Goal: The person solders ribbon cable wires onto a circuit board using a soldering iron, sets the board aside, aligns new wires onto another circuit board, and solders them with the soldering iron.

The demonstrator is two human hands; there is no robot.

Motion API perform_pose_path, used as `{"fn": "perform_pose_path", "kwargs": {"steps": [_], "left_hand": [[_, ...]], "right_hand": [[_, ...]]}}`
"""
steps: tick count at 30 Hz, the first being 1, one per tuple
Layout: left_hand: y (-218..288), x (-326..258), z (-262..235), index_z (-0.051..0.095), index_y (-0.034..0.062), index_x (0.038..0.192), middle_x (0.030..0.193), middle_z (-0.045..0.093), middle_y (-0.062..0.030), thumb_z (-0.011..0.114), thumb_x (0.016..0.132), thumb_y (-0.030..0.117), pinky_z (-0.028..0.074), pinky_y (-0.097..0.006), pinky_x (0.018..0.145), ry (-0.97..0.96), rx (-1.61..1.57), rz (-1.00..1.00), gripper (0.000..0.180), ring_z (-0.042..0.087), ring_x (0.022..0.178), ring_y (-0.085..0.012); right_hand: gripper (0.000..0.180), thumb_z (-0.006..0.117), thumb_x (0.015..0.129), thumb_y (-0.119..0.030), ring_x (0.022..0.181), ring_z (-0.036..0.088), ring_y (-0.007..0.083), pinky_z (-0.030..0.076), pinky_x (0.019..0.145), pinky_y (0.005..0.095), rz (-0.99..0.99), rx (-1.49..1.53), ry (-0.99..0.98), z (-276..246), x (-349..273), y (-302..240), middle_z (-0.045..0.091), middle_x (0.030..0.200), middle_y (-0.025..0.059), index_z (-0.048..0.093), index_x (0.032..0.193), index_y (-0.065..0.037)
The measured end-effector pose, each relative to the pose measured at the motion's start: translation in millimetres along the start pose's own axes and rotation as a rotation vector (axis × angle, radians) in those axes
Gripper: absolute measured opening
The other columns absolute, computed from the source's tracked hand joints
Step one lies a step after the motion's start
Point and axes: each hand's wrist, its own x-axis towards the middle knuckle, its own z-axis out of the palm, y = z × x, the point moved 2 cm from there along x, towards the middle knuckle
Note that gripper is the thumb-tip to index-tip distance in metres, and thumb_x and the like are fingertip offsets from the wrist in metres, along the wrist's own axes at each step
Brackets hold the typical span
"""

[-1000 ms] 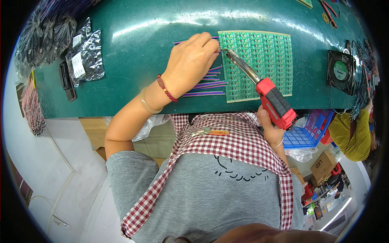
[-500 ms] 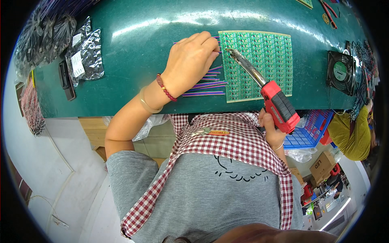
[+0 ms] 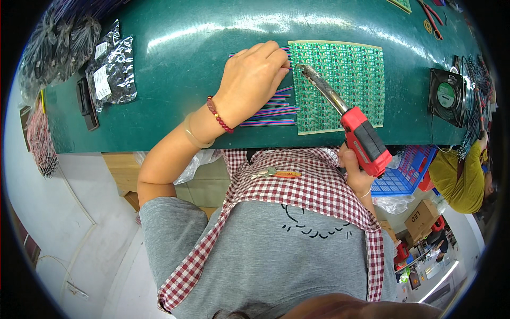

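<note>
A green circuit board panel, made of many small repeated boards, lies flat on the bench. Along its left edge are several thin purple, blue and dark wires, with their ends at the board. My left hand is closed in a pinch over the upper wires, fingertips beside the board's edge; the wire at the fingertips is mostly hidden. From the near side, my right hand grips a red and black soldering gun. Its metal tip points up and left, over the board's left column close to my left fingertips; contact cannot be made out.
On the green bench, dark plastic bags lie at left beside hanging red-white wires. A black fan stands at right, red-handled pliers far right. A blue basket and another person's yellow-green sleeve are below right.
</note>
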Motion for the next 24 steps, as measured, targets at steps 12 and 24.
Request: {"fn": "perform_pose_path", "kwargs": {"steps": [12,24], "left_hand": [[-0.3,0.0,-0.4,0.062,0.0052,0.083,0.083,0.059,-0.0077,0.071,0.081,0.009,0.051,-0.038,0.066,-0.002,0.0,-0.001,0.01,0.062,0.077,-0.0282],[0.7,-1.1,1.0,0.062,0.0055,0.082,0.082,0.058,-0.0074,0.071,0.08,0.01,0.051,-0.038,0.067,0.002,0.017,-0.003,0.01,0.061,0.078,-0.0282]], "right_hand": [[0.019,0.056,0.098,-0.015,0.059,0.05,0.0112,0.039,0.053,0.0265,0.035,0.073,-0.014,0.7,3.1,-0.1,0.054,0.067,0.0047,0.057,0.089,0.001],[0.019,0.056,0.098,-0.017,0.059,0.049,0.0113,0.039,0.053,0.027,-0.008,0.063,-0.023,0.4,1.4,-0.4,0.052,0.068,0.0041,0.057,0.097,0.002]]}}
